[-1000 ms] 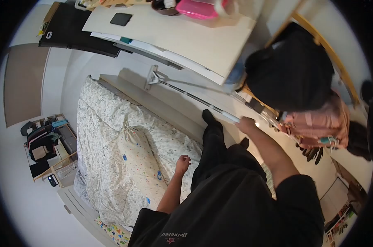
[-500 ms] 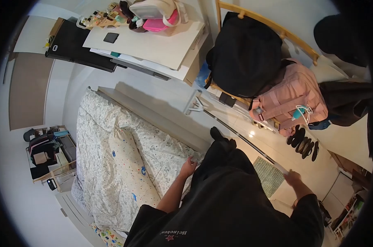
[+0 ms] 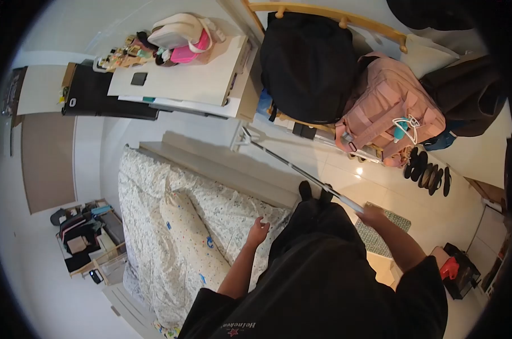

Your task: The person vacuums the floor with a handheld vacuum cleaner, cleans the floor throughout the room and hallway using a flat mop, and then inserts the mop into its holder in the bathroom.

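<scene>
mop [image 3: 292,166] — one, in right hand [image 3: 371,215]

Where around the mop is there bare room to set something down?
Bare floor lies between the mop and the slippers; the desktop has room between the dark flat object and its near edge. Crowded: around the black backpack, pink backpack and white bag.

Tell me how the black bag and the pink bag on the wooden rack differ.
The black bag is nearer the white desk; the pink bag is farther along. The black bag looks mostly plain, while the pink bag shows straps and a teal item with white cord. Both are by the wooden rack.
</scene>
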Tool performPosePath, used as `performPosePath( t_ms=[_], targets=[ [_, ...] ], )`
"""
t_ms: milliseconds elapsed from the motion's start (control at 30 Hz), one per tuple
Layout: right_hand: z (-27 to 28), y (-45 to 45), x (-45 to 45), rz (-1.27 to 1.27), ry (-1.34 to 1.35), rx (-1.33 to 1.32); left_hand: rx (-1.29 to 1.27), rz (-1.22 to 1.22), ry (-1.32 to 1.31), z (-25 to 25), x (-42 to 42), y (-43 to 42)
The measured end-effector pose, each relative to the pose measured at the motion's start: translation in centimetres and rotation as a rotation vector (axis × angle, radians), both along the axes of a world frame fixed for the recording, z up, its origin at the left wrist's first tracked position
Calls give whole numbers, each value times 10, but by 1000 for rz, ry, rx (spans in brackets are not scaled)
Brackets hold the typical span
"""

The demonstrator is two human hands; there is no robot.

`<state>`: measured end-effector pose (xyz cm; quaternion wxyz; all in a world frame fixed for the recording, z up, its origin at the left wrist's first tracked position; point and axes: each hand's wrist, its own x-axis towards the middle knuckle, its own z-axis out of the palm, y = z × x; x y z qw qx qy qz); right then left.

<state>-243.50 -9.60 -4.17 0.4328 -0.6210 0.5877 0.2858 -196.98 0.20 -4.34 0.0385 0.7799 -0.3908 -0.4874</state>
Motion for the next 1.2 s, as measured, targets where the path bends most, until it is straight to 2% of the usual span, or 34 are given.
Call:
performPosePath(
  t_ms=[33,67,100,200,233,333,433,500,533,567,600,667,700,733,767,800,867,933,967,1000,1033,1067,1100,1133,1167,1200],
  targets=[
    [27,10,-27,-18,95,122,0,-14,15,-3,-1,-2],
    [56,29,-58,-1,143,103,-6,51,66,-7,-2,0],
    [61,53,-97,55,201,159,-11,123,114,-10,-2,4],
    [97,106,-196,156,419,95,-4,148,162,-31,-2,26],
    [108,106,-208,204,507,88,24,128,175,-34,1,34],
    [108,68,-186,200,428,-18,136,44,151,-25,12,52],
    [60,19,-103,163,290,-15,178,60,138,-23,36,68],
    [-18,4,-37,66,86,14,173,104,133,-26,55,76],
    [6,-32,40,-71,-30,97,184,196,150,-30,65,81],
    [-32,-32,92,76,-31,-130,200,281,163,-28,75,85],
    [-33,-57,153,35,-135,-79,205,294,163,-20,82,81],
    [-58,-90,272,-18,-302,-189,194,274,152,-10,95,69],
    [-86,-107,328,66,-250,-64,185,269,142,-6,98,70],
    [-47,-129,369,-138,-316,-54,162,271,126,-8,104,71],
    [-97,-125,418,-172,-304,-182,168,270,124,-6,108,68],
    [-123,-127,444,-170,-305,-180,162,265,107,-5,111,61],
    [-148,-127,473,-324,-203,-137,114,271,96,-7,114,50],
    [-68,-136,401,-211,-245,-134,98,334,155,-3,108,37],
    [-129,-110,363,-93,-247,-262,66,390,211,-5,103,28],
    [-87,-106,317,-76,-203,-261,56,380,255,-10,101,24],
    [-105,-75,259,43,-100,-306,53,372,275,-18,98,28],
    [-81,-61,205,-46,-106,-124,44,342,302,-29,97,33],
    [-71,-30,145,47,68,-102,30,308,327,-39,97,29],
    [-8,-27,109,47,180,86,75,312,325,-32,92,21],
    [-18,28,29,165,212,76,97,356,355,-32,88,19],
    [22,57,-20,85,272,54,126,336,351,-35,87,20]
  ],
)
